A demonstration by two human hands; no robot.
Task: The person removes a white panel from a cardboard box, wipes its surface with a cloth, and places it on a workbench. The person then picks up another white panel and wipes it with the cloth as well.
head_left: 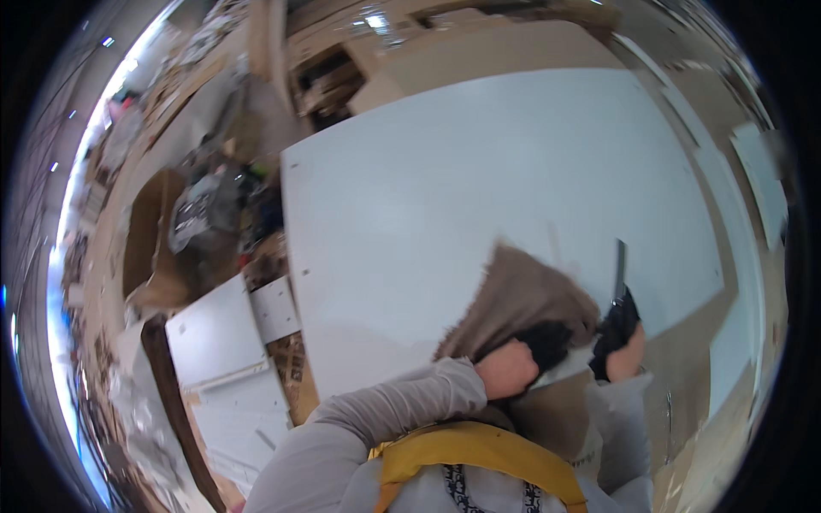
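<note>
A large white panel [410, 188] lies flat in front of me. On its near edge is a crumpled brown cloth [522, 295]. My left hand [530, 359], in a black glove that leaves part of the hand bare, is closed on the cloth and presses it against the panel. To the right of the cloth, my right hand [619, 338], gloved the same way, grips a tool with a narrow grey blade [621, 261]. Its blade points away from me above the panel. The fingers of both hands are partly hidden by blur and dark gloves.
Smaller white panels [218, 333] lie stacked at the left. Beyond them stands an open cardboard box [150, 248] with plastic-wrapped items. Cardboard [513, 51] lies past the far edge of the big panel, and long white strips [727, 256] run along the right.
</note>
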